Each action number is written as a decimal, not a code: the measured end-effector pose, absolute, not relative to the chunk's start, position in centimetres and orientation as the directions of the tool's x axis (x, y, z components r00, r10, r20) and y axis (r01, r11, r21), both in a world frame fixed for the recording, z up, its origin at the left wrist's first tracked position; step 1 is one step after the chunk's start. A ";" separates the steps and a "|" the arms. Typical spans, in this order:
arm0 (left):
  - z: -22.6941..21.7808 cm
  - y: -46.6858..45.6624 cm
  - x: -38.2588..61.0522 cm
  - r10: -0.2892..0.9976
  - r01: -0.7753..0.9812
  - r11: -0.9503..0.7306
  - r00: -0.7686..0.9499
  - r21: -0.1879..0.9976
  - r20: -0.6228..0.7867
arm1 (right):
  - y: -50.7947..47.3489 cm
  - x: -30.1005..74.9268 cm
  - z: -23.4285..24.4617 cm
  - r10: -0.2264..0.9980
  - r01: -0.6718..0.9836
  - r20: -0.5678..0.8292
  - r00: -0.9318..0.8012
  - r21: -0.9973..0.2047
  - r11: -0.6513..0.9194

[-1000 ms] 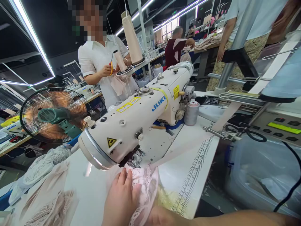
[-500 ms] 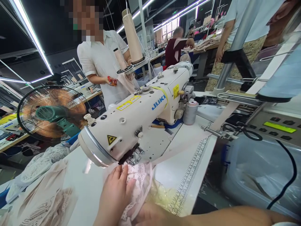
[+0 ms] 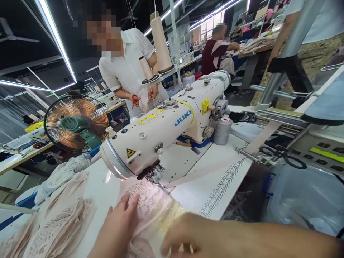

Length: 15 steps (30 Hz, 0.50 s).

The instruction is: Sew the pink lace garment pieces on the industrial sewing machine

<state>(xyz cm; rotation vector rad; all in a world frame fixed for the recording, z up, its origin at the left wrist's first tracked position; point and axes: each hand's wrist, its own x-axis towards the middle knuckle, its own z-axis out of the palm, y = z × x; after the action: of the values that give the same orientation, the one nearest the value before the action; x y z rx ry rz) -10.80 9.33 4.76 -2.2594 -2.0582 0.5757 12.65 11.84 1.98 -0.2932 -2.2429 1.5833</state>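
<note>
A pink lace piece (image 3: 146, 202) lies on the white table in front of the presser foot (image 3: 154, 175) of a white JUKI sewing machine (image 3: 163, 132). My left hand (image 3: 118, 225) rests flat on the lace's left side, fingers stretched toward the needle. My right hand (image 3: 182, 234) comes in from the lower right with its fingers curled down onto the near edge of the lace. A pale elastic strip (image 3: 204, 168) runs from the foot toward the right over the printed ruler (image 3: 223, 188).
Stacked lace pieces (image 3: 57, 229) lie at the lower left. A fan (image 3: 76, 123) stands behind the machine. A grey thread spool (image 3: 223, 130) and black scissors (image 3: 285, 156) sit to the right, with a clear plastic bin (image 3: 303, 197). A person in white (image 3: 129, 68) stands behind.
The lace has been pulled back toward me and spread out. My left hand slid down and left; my right hand came up into view. The view shifted left.
</note>
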 end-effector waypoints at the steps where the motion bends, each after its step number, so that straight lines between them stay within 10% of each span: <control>1: 4.7 9.3 -11.1 0.972 0.949 -0.167 0.113 -0.266 -0.206 | 12.8 13.7 2.3 0.485 0.074 0.223 -0.846 -0.851 0.520; 6: 3.0 9.3 -8.6 0.885 0.885 -0.399 0.440 -0.240 0.153 | 17.2 15.4 0.7 0.320 0.189 0.342 -0.884 -0.364 0.912; 15: 0.1 9.2 -5.4 0.777 0.826 -0.391 0.533 -0.407 0.335 | 15.8 16.1 -1.2 0.136 -0.012 0.470 -0.872 -0.299 0.954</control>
<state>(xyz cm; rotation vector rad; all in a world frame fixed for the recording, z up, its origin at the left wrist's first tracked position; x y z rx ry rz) -5.45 9.22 0.13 -2.2441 -1.2964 -0.1213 16.09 15.84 -1.21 -0.0879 -2.6025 0.4025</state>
